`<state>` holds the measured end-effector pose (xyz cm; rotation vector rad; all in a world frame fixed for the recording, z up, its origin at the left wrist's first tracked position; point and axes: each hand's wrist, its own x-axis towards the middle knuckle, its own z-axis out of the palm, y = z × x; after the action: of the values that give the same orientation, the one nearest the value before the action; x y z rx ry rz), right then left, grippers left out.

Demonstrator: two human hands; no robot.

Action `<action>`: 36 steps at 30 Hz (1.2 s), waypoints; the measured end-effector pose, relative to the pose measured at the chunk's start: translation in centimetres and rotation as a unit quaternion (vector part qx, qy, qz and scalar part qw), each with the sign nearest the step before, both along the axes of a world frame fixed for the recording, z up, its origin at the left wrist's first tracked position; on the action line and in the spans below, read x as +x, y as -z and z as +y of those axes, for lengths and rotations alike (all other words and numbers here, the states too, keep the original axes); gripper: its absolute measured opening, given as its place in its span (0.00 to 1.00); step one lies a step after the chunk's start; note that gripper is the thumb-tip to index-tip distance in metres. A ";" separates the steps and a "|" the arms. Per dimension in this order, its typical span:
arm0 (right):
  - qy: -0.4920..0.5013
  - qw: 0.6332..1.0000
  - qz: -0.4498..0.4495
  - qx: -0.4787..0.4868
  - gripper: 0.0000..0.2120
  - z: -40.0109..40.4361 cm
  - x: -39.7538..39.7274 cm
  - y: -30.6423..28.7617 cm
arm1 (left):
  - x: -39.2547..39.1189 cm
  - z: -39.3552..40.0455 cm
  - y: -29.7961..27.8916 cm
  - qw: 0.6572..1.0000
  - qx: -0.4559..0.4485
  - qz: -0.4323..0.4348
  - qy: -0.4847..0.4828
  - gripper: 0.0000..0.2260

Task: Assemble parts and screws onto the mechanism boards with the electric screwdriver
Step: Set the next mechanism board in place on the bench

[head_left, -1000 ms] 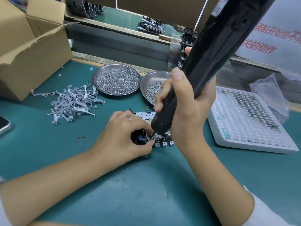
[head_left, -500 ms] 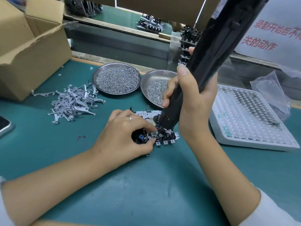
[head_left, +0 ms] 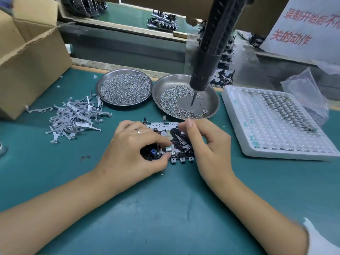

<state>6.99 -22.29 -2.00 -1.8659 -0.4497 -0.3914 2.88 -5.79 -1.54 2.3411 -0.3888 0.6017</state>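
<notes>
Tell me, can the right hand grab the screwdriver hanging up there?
Probably yes. The right hand is on the mechanism board, and the electric screwdriver hangs free above the screw dish, nothing between them.

White sign (head_left: 303, 26), upper right: red Chinese characters "录制开始后不", "关的动作" (right edge cut off).

Shiny metal dishes (head_left: 211, 100), matt black plastic screwdriver (head_left: 213, 43), rough brown cardboard box (head_left: 33, 70).

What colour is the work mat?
Teal green mat, seen in the head view.
</notes>
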 end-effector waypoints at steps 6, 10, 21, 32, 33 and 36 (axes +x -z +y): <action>-0.040 0.984 0.152 0.078 0.11 0.2 0.3 -0.2 | 0.1 -0.4 -0.1 1.000 0.003 -0.025 0.007 0.07; -0.047 0.986 0.150 0.060 0.11 0.2 0.3 -0.2 | 0.5 0.0 0.0 0.998 0.000 -0.023 0.055 0.05; -0.039 0.987 0.150 0.047 0.12 0.1 0.5 -0.1 | 0.7 -0.1 0.3 0.998 -0.029 -0.003 0.056 0.13; -0.032 0.988 0.146 0.044 0.11 0.2 0.3 -0.2 | 1.0 0.1 0.6 0.995 -0.050 0.004 0.091 0.16; -0.032 0.988 0.146 0.045 0.11 0.2 0.3 -0.2 | 1.0 0.1 0.7 0.995 -0.048 0.004 0.087 0.17; -0.030 0.988 0.146 0.040 0.11 0.2 0.3 -0.2 | 1.0 0.1 0.9 0.997 -0.032 0.004 0.077 0.18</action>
<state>7.32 -22.12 -1.83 -1.7915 -0.2865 -0.0900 3.86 -5.73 -2.41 2.2287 -0.5327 0.5224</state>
